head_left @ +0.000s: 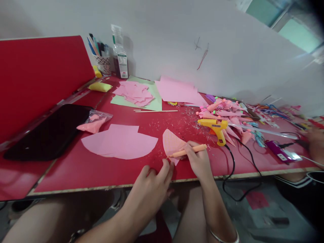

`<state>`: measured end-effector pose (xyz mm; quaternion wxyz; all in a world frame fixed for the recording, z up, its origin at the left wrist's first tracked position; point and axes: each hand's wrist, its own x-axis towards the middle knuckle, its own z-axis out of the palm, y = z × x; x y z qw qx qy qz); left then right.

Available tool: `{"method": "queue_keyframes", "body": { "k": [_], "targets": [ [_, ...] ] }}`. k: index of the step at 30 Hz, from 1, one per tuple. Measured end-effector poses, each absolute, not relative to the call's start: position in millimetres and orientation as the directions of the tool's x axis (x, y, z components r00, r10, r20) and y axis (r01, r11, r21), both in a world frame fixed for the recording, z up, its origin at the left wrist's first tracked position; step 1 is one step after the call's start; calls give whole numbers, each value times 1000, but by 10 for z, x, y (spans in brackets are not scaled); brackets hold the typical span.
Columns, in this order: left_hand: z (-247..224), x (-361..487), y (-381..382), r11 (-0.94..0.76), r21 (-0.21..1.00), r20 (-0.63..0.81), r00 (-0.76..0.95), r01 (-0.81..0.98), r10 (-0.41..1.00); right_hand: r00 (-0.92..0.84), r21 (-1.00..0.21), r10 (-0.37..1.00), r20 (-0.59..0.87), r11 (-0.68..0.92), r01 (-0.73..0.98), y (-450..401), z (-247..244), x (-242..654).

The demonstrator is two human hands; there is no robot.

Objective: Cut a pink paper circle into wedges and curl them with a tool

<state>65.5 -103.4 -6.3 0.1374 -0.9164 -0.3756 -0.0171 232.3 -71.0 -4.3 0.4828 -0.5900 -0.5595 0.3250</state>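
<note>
My right hand point(198, 160) grips an orange marker pen point(189, 151), its tip pointing left at the lower edge of a small fan-shaped pink paper piece point(172, 141). Yellowish-orange stripes run across that piece. At the paper's bottom edge, my left hand point(154, 179) has its fingers bent and drawn together, the fingertips on the paper near the pen tip. To the left lies a larger pink paper sheet point(118, 141) with a curved lower edge, flat on the red table point(96, 175). The underside of my left fingers is hidden.
Right of my hands rest a yellow glue gun point(215, 128), pink paper cones point(227, 109) and a purple power strip point(279, 152). A black tablet-like slab point(50, 131) lies left. Behind are pink sheets point(177, 89), cut scraps point(134, 92) and a bottle point(120, 57). Another person's hand point(316, 141) is far right.
</note>
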Motion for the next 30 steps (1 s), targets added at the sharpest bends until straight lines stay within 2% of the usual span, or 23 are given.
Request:
{"method": "queue_keyframes", "body": {
  "k": [12, 16, 20, 22, 24, 27, 30],
  "targets": [
    [-25, 657, -1041, -686, -237, 99, 719, 688, 688, 292, -920, 944, 155, 31, 390, -705, -20, 2521],
    [-36, 660, -1042, -679, -246, 102, 715, 692, 691, 367, -886, 903, 221, 29, 463, -699, -29, 2611],
    [-56, 667, -1044, -685, -240, 92, 719, 688, 689, 534, -876, 777, 334, 47, 479, -710, -32, 2577],
    [-58, 668, -1048, -688, -239, 89, 721, 686, 688, 505, -899, 797, 331, 104, 425, -720, -25, 2500],
    [-52, 666, -1053, -685, -243, 91, 719, 687, 689, 405, -920, 867, 290, 136, 368, -729, -15, 2413],
    [-33, 661, -1061, -686, -235, 93, 719, 688, 689, 281, -942, 937, 209, 116, 315, -733, -6, 2325],
    [-20, 662, -1071, -697, -204, 97, 723, 687, 684, 232, -953, 958, 168, 98, 285, -727, -11, 2311]
  ]
}}
